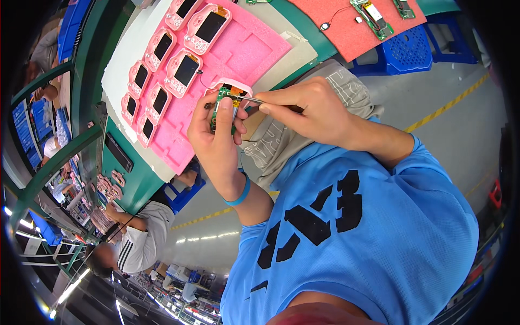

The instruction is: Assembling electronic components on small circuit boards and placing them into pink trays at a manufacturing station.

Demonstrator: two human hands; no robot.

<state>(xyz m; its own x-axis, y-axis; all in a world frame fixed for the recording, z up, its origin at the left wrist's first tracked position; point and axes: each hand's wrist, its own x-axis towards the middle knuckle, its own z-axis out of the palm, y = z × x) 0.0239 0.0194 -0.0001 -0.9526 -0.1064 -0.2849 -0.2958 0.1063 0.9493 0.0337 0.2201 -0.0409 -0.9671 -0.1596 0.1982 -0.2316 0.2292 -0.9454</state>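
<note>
Green desk [142, 187], widest thing here. Pale board on it, and on that the pink foam sheet [265, 46], running from the desk's far side to its near edge. Coral foam sheet [336, 24] at the desk's right end, green boards with parts near its far edge.

Left hand [214, 141] over the pink foam's near edge: fingers bent, thumb laid over the front, clamped on the small green circuit board [221, 97]. Right hand [314, 111] comes in from the right, thumb and forefinger pinched nearly together on metal tweezers [248, 99], other fingers curled.

Pink handheld shells [187, 70] with dark screens stand in rows toward the foam's far left edge. One more pink shell [242, 86] sits behind the circuit board; partly covered, so can't say if it's held too or resting on the foam.

Circuit board lies between left thumb on its face and curled fingers behind, amber piece at its right side. Tweezer points at its upper part, just beside the thumb tip; too small to tell if they grip anything. Thin wire [205, 82] runs off nearby.
</note>
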